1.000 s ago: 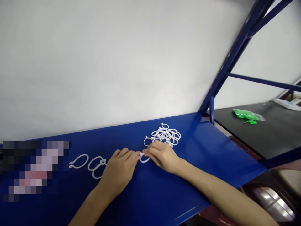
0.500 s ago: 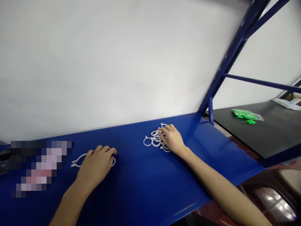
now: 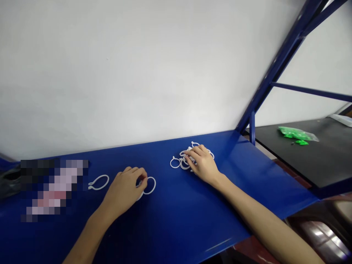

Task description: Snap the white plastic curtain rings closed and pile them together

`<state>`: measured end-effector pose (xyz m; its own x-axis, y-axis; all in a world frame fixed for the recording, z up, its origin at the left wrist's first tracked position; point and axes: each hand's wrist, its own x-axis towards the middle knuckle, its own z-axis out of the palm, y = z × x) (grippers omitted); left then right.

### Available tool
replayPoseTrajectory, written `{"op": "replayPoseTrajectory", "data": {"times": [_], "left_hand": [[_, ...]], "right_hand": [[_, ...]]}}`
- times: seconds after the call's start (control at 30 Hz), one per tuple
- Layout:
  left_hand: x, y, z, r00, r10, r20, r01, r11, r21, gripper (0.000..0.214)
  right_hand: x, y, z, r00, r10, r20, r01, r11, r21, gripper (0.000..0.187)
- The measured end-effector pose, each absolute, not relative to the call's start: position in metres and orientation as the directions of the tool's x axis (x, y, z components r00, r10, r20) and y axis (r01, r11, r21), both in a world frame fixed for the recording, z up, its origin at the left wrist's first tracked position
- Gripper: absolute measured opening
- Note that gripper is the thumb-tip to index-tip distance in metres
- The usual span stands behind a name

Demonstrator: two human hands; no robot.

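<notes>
My left hand [image 3: 125,189] is over the blue table, thumb and index finger pinched on a thin white plastic ring [image 3: 154,185]. Part of another white curve shows under its fingertips, mostly covered. To the left of that hand lies a larger white loop [image 3: 102,182], its two ends side by side. My right hand [image 3: 202,163] rests on a loose pile of similar white rings [image 3: 183,164], thumb and fingers closed around some of them; its palm hides part of the pile. One ring with a small tab [image 3: 175,162] lies at the pile's left edge.
The blue table [image 3: 165,220] meets a white wall [image 3: 165,73] at the back. A blurred-out patch [image 3: 57,187] covers something at the left. Blue metal frame bars [image 3: 264,84] rise at the right. Beyond is a black table [image 3: 291,157] with a bag of green pieces [image 3: 295,133].
My left hand has moved right, uncovering the white loop, and its fingers have closed into a pinch. My right hand stays at the pile, where rings have shifted. The view has swung slightly.
</notes>
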<state>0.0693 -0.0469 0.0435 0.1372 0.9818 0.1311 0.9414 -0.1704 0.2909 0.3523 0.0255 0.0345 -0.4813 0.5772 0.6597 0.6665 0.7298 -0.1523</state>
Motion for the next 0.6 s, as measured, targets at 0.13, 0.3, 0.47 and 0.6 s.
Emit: {"op": "replayPoseTrajectory", "data": {"times": [0.13,0.3,0.47,0.6], "left_hand": [[0.080,-0.050,0.045,0.165,0.978,0.128,0.879,-0.205,0.430,0.018],[0.090,-0.052,0.042,0.187,0.972,0.143,0.775,-0.235,0.587,0.021],[0.095,-0.053,0.045,0.205,0.974,0.100,0.646,-0.212,0.734,0.025],[0.093,-0.053,0.037,0.168,0.980,0.105,0.656,-0.191,0.731,0.039]], "right_hand": [[0.340,0.009,0.037,-0.583,0.508,0.634,0.549,0.822,-0.153,0.024],[0.322,-0.013,0.034,-0.783,0.387,0.487,0.377,0.918,-0.122,0.032],[0.317,-0.016,0.025,-0.827,0.360,0.431,0.354,0.930,-0.098,0.029],[0.319,-0.010,0.023,-0.816,0.378,0.438,0.390,0.918,-0.065,0.025]]}}
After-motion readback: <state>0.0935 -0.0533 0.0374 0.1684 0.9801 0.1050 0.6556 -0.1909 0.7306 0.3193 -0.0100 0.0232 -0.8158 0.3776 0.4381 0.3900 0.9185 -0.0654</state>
